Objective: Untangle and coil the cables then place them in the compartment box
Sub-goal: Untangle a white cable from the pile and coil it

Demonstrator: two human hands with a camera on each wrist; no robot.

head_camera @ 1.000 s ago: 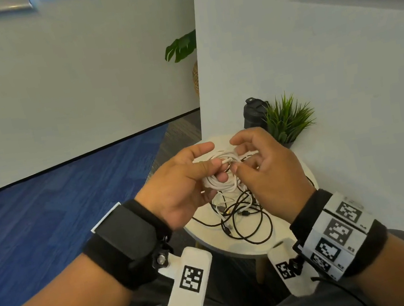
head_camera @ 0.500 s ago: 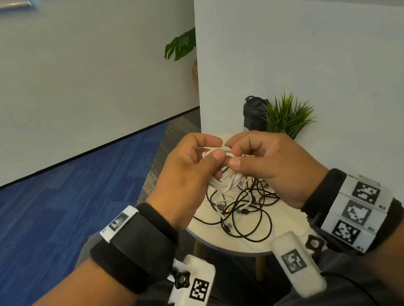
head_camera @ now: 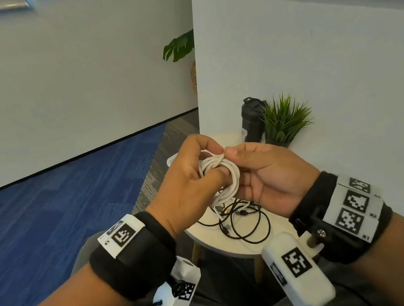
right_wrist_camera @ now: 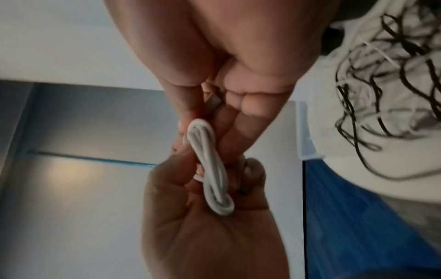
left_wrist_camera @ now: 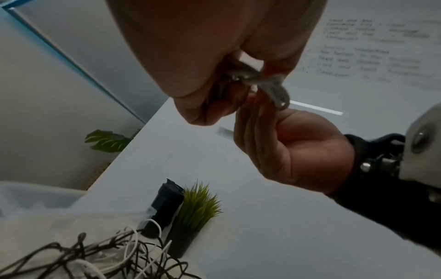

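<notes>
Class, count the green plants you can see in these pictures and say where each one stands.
2. A spiky potted plant stands on the round table beside the black bottle; a broad-leaved plant shows behind the wall's edge, mostly hidden.

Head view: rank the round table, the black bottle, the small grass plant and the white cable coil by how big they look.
1. round table, partly hidden by the hands
2. black bottle and small grass plant: look alike, unranked
3. white cable coil, nearer the camera, so really smaller still
</notes>
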